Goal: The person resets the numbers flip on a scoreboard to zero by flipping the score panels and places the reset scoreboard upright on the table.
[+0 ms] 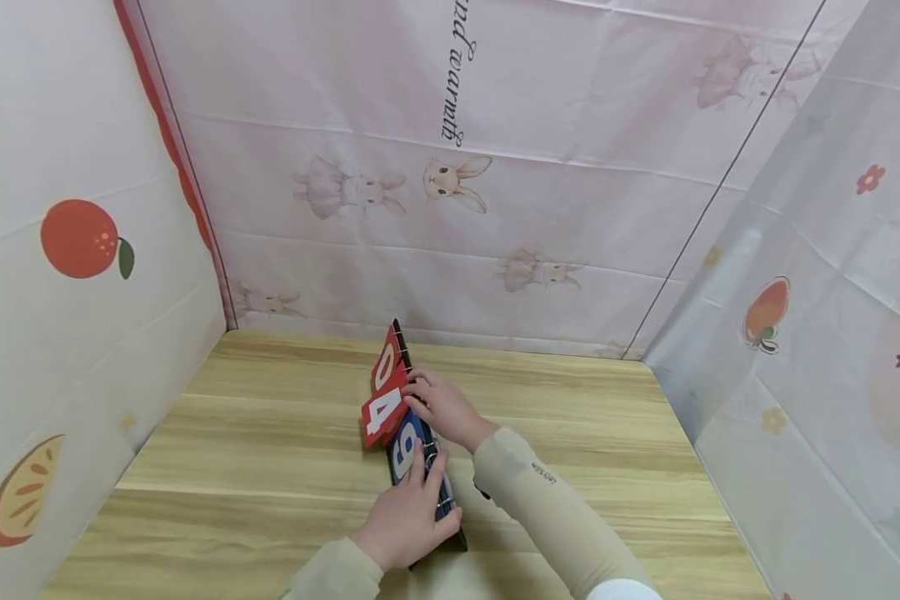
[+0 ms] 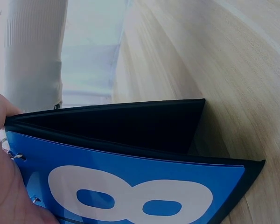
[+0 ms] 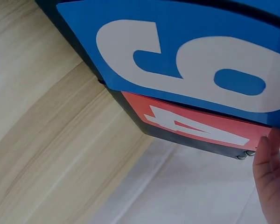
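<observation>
A black tent-shaped flip scoreboard (image 1: 402, 343) with ring-bound number cards stands on the table. My left hand (image 1: 407, 518) grips the near end of its ringed top edge, fingers spread over a blue card. In the left wrist view a blue card with an 8 (image 2: 130, 148) faces the camera, and the board's two panels stand apart below. With bent fingers my right hand (image 1: 452, 408) pinches the red card with a 4 (image 1: 382, 417) near its ringed edge; this card tilts outward. A red 0 card (image 1: 383, 367) hangs farther back. A blue card with a 6-like digit (image 3: 168, 79) fills the right wrist view.
The scoreboard stands on a wood-grain table (image 1: 270, 467). A pink printed curtain (image 1: 390, 267) hangs behind the table, with white printed sheets (image 1: 37, 350) on the left and right sides.
</observation>
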The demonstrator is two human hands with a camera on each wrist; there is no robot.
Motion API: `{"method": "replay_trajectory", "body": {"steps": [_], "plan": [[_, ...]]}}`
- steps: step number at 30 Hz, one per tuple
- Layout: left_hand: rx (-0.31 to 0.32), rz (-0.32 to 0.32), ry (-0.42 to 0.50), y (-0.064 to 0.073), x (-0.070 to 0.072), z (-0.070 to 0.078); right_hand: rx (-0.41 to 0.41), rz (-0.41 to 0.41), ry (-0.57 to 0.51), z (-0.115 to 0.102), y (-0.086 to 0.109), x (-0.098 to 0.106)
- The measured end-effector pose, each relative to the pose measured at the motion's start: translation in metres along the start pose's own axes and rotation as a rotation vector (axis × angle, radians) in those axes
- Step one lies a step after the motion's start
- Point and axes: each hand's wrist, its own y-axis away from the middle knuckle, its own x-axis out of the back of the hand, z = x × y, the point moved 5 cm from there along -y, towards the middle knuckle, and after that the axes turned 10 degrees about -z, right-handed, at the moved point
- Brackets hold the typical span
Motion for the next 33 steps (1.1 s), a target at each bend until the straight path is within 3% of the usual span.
{"method": "replay_trajectory", "body": {"steps": [6,9,11,15,18,21,27,30,33], "plan": [[-0.001,0.003,0.004,0.0,0.0,-0.001,0.026,-0.032,0.075,-0.003,0.0,-0.002],[-0.004,-0.007,0.02,0.0,0.0,-0.001,-0.017,-0.036,0.015,-0.001,0.001,-0.003],[-0.006,-0.014,0.027,0.0,0.0,-0.001,-0.072,-0.013,-0.089,0.004,0.002,-0.005],[-0.014,-0.014,0.023,0.0,-0.001,-0.001,-0.191,0.017,-0.428,0.019,0.007,-0.019],[-0.02,-0.009,0.021,0.001,-0.001,0.0,-0.27,-0.01,-0.701,0.029,0.012,-0.035],[-0.021,-0.005,0.024,0.001,-0.002,0.001,-0.324,-0.051,-0.888,0.034,0.016,-0.049],[-0.011,0.01,0.019,0.002,-0.002,0.001,-0.328,-0.115,-1.046,0.035,0.02,-0.06],[-0.005,0.012,0.022,0.002,-0.002,0.001,-0.316,-0.111,-1.095,0.037,0.021,-0.062],[-0.006,0.009,0.026,0.002,-0.002,0.0,-0.268,-0.14,-1.155,0.038,0.02,-0.067]]}}
